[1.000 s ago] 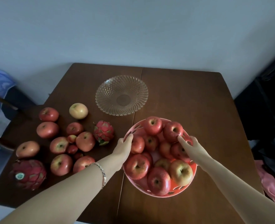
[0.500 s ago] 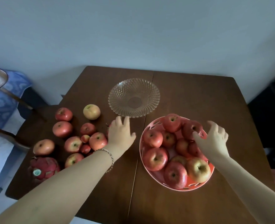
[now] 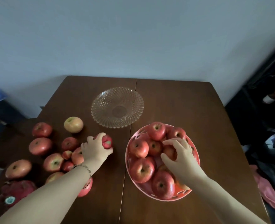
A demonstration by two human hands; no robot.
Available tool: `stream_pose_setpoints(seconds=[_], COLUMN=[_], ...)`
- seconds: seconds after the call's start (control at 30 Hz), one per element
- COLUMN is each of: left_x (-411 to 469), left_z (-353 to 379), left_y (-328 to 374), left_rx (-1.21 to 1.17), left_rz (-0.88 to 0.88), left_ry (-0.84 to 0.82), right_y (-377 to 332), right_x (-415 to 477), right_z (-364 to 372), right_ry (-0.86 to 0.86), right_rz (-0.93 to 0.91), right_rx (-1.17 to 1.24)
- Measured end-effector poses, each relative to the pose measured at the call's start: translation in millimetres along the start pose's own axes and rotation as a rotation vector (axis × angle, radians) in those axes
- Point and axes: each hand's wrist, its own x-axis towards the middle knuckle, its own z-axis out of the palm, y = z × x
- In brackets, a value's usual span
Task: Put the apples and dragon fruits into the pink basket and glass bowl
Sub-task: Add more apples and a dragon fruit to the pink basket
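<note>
The left grip (image 3: 96, 147) clenches a small dragon fruit (image 3: 107, 141) near the table's (image 3: 190, 110) middle; the right grip (image 3: 181, 156) clasps an apple (image 3: 169, 151) in the heaped pink basket (image 3: 195, 156). Tugging could roll apples out; the glass bowl (image 3: 117, 107) sits empty.

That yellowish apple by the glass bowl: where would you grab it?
Probably from above, fingers around its widest part. The yellowish apple sits upright, stem dimple up, apart from the red apples and the glass bowl, so its sides are free all round.
</note>
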Motion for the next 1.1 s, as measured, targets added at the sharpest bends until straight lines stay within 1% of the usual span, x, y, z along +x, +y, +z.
stream_pose_setpoints(seconds=[0.07, 0.13, 0.2, 0.27, 0.33, 0.4, 0.43, 0.47, 0.5, 0.53, 0.57, 0.6, 0.63, 0.67, 0.7, 0.73, 0.77, 0.83, 0.9, 0.97, 1.1], left_x=[-14.5, -32.7, -53.4, -75.4, -95.2, -106.4, -107.6, -106.0, -101.5, -96.6, -90.3, -83.7, -79.1, -77.3, -77.8, -78.7, -79.5, -81.4, -82.9, -82.2, -79.6], left_z=[-11.5, -23.6, -36.2, -44.2, -41.9, -35.6, -32.3, -30.3, -27.6, -25.5, -20.8, -14.7, -9.3, -7.0, -5.3, -2.9, -0.2, 3.5, 5.0, 5.9, 5.3], left_y=[8.1, 22.4, 42.6, 64.5, 82.6, 95.7, 99.3, 101.0, 100.1, 97.4, 93.5, 88.1, 83.3, 79.8, 77.0, 74.7, 72.4, 68.8, 65.3, 62.3, 61.7], left_rx=[-0.217, -0.418, -0.584, -0.708, -0.769, -0.782, -0.77, -0.747, -0.717, -0.669, -0.606, -0.535, -0.463, -0.409, -0.383, -0.363, -0.32, -0.192, -0.118, -0.098, -0.087], left_rz=[0.034, 0.142, 0.271, 0.414, 0.55, 0.614, 0.645, 0.691, 0.739, 0.773, 0.781, 0.755, 0.688, 0.594, 0.514, 0.47, 0.47, 0.51, 0.512, 0.506, 0.511], left_ry=[0.082, 0.169, 0.207, 0.201, 0.186, 0.116, 0.06, -0.011, -0.1, -0.165, -0.167, -0.129, -0.097, -0.119, -0.182, -0.249, -0.292, -0.312, -0.329, -0.35, -0.364], right_y=[-1.2, -7.3, -19.7, -31.5, -34.9, -28.2, -23.3, -18.3, -11.5, -3.6, 4.1, 10.1, 16.0, 19.8, 23.3, 25.5, 26.6, 27.3, 28.0, 29.0, 27.9], right_x=[1.9, 7.8, 15.8, 23.5, 28.9, 30.8, 29.5, 27.2, 25.8, 25.0, 24.9, 25.3, 26.5, 27.8, 29.6, 31.6, 34.0, 38.2, 41.9, 43.2, 43.9], right_z=[-3.8, -5.5, -4.4, -2.6, -4.4, -11.2, -15.0, -18.7, -20.6, -21.7, -22.6, -21.6, -18.7, -13.9, -7.4, -0.2, 7.3, 21.1, 29.1, 32.3, 37.9], right_ry=[-0.018, -0.036, -0.093, -0.202, -0.298, -0.344, -0.326, -0.266, -0.174, -0.064, 0.037, 0.09, 0.095, 0.069, 0.037, 0.018, 0.007, -0.03, -0.059, -0.068, -0.117], right_rz=[0.003, 0.022, 0.098, 0.228, 0.327, 0.327, 0.305, 0.277, 0.235, 0.17, 0.095, 0.013, -0.065, -0.119, -0.149, -0.171, -0.19, -0.215, -0.17, -0.111, -0.06], right_rx=[0.07, 0.19, 0.393, 0.674, 0.891, 0.998, 1.005, 0.968, 0.872, 0.712, 0.492, 0.275, 0.109, -0.008, -0.092, -0.16, -0.226, -0.358, -0.418, -0.438, -0.488])
